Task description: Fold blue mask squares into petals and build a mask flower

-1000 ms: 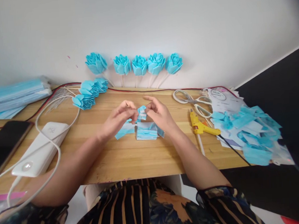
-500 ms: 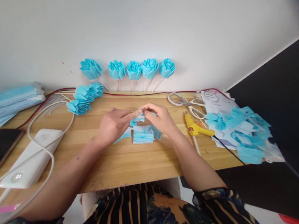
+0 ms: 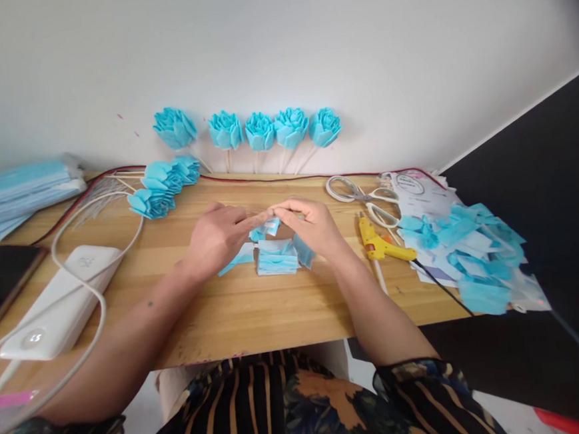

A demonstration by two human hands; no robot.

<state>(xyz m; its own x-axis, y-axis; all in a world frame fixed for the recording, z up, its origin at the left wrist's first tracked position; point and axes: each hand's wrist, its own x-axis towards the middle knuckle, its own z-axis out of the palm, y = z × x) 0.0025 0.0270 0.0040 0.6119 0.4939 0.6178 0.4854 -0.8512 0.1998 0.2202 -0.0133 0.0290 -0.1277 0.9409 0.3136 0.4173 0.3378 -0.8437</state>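
Note:
My left hand and my right hand meet fingertip to fingertip above the table's middle. Between and just below their closed fingers is a small blue-and-white fabric piece, largely covered by the fingers. Right below it lies a neat stack of cut blue fabric pieces. One loose blue strip rests beside the stack, under my left hand. Another blue scrap shows by my right hand.
Blue fabric flowers on sticks lean on the wall; more flowers lie left. Scissors, a yellow glue gun and blue scraps are right. A white power bank, phone and blue face masks lie left.
Both hands stay together at nearly the same spot, with slight finger movement on the fabric piece. The whole view has shifted a little.

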